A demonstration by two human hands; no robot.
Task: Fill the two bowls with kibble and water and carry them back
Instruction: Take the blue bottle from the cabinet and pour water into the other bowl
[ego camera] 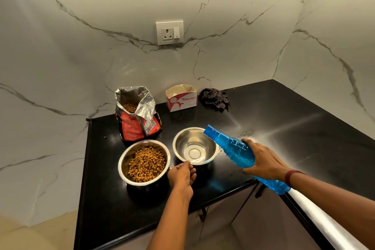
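Observation:
Two steel bowls stand side by side on the black counter (284,119). The left bowl (123,158) is heaped with brown kibble (147,164). The right bowl (209,148) shows a shiny bottom; I cannot tell whether any water lies in it. My left hand (181,176) pinches the near rim of the right bowl. My right hand (263,160) grips a blue plastic bottle (233,146), tilted with its mouth over the right bowl's far right rim. An open red kibble bag (138,122) with a foil lining stands behind the left bowl.
A small open cardboard box (181,98) and a crumpled dark checked cloth (215,98) sit by the marble back wall. A socket (170,32) is on that wall. One kibble piece (105,137) lies left of the bag. The counter's front edge runs just under my wrists, cabinets below.

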